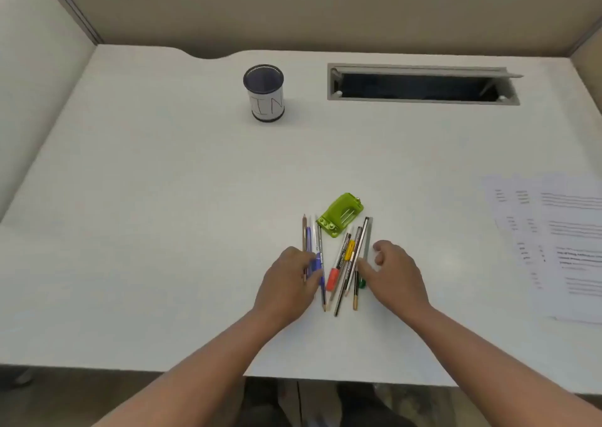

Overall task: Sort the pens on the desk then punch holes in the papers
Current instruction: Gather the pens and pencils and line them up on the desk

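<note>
Pens between relaxed left hand and right hand, fingers touching outer ones.

Matt desk, glossy plastic bits under my hands

My desk is smooth, matt white laminate; the hole punch is shiny lime-green plastic; the pens look like glossy plastic, some pencils painted wood; the pen cup wears a paper label; the papers are thin, matt printed sheets

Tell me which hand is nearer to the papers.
Right. The right hand lies beside the pens, on the side toward the papers; the left hand lies beyond the pens, farther away.
</note>
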A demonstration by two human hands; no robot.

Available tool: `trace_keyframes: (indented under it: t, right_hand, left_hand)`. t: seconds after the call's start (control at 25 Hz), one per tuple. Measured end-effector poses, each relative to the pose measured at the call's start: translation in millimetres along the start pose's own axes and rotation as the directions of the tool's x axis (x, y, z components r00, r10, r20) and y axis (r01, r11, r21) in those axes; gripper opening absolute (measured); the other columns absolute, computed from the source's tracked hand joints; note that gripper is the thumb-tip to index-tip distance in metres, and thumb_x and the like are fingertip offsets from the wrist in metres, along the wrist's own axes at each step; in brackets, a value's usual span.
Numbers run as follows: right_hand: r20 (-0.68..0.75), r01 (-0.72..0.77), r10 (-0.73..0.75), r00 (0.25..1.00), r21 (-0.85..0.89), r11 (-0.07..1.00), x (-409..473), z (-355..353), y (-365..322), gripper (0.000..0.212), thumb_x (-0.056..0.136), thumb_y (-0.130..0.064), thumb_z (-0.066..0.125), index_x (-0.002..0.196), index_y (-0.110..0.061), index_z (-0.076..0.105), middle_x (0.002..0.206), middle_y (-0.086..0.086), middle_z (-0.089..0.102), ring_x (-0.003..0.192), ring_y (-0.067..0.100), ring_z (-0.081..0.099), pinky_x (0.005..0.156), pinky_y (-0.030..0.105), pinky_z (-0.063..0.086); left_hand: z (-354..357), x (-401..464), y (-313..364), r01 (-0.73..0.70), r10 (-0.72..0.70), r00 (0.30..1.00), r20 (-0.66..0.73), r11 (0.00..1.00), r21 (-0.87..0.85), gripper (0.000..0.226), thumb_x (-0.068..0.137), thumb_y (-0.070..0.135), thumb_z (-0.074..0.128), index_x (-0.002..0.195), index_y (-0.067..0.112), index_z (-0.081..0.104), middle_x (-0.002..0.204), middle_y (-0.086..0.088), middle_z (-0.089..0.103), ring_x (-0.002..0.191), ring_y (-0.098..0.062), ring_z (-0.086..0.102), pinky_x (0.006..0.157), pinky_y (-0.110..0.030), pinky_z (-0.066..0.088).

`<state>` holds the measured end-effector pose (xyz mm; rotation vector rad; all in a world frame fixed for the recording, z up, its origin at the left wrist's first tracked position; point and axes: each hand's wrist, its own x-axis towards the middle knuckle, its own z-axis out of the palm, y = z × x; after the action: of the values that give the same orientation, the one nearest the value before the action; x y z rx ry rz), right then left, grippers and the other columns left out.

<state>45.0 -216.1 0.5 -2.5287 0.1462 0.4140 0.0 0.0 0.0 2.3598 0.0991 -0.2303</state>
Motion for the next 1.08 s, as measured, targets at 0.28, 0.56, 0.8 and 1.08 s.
trace_keyframes:
  t: [0.28, 0.56, 0.8, 1.08]
  right_hand:
    - [0.043, -0.073, 0.076, 0.996, -0.064, 0.995, 6.8, -4.9, -10.3, 0.033, 0.082, -0.05, 0.072, 0.094, -0.023, 0.057, 0.082, -0.007, 0.063, 0.078, 0.017, 0.061, 0.062, 0.032, 0.044]
    - [0.09, -0.12, 0.133, 0.987, -0.136, 0.983, 14.3, -22.3, 3.2, 0.024, 0.072, -0.034, 0.071, 0.084, -0.021, 0.054, 0.081, -0.003, 0.062, 0.074, 0.02, 0.059, 0.054, 0.031, 0.037]
    - [0.092, -0.114, 0.129, 0.987, -0.154, 0.981, 16.9, -24.7, 6.2, 0.017, 0.073, -0.03, 0.065, 0.074, -0.016, 0.054, 0.075, 0.001, 0.062, 0.07, 0.024, 0.061, 0.055, 0.032, 0.044]
    - [0.135, -0.145, 0.158, 0.978, -0.101, 0.984, 18.7, -28.9, 6.7, 0.028, 0.074, -0.027, 0.068, 0.061, -0.017, 0.046, 0.062, 0.001, 0.055, 0.058, 0.021, 0.05, 0.053, 0.031, 0.039]
  left_hand:
    - [19.4, 24.0, 44.4, -0.115, 0.099, 0.991, 0.09, 0.974, 0.197, 0.018, 0.1, 0.034, 0.053, 0.105, 0.017, 0.06, 0.098, -0.002, 0.062, 0.089, -0.024, 0.06, 0.071, -0.035, 0.049]
    - [27.4, 55.1, 64.1, 0.051, -0.101, 0.983, 0.152, 0.952, 0.302, 0.034, 0.09, 0.038, 0.064, 0.071, 0.021, 0.042, 0.074, 0.002, 0.051, 0.069, -0.021, 0.053, 0.054, -0.03, 0.036]
    - [40.8, 69.8, 77.2, 0.103, -0.172, 0.958, 0.229, 0.953, 0.286, 0.032, 0.077, 0.028, 0.069, 0.066, 0.017, 0.041, 0.064, 0.002, 0.047, 0.052, -0.01, 0.042, 0.043, -0.025, 0.03]
    - [42.4, 69.8, 84.1, 0.124, -0.195, 0.951, 0.241, 0.951, 0.283, 0.032, 0.075, 0.033, 0.07, 0.067, 0.017, 0.042, 0.066, 0.002, 0.049, 0.054, -0.011, 0.045, 0.045, -0.026, 0.03]
